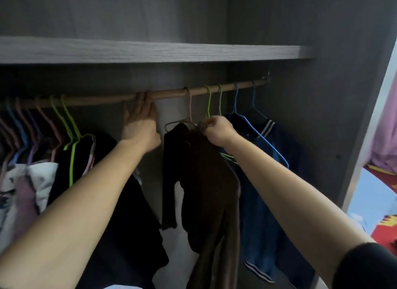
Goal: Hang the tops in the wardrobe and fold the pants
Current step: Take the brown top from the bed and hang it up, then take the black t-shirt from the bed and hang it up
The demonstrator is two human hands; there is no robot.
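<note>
Our brown top (204, 181) hangs between our hands, its long axis straight down from the pink hanger (190, 103) hooked over the wooden rod (167, 94). Our right hand (217, 130) is the nearer, fingers curled and pinching the top's neck by the hanger. Our left hand (140, 118) lies just left of it, fingers straight against the rod, holding nothing. The top points neck up, hem down.

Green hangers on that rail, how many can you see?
4. Two green hangers hang left of the left hand; two more above the right hand. Others may be hidden.
</note>
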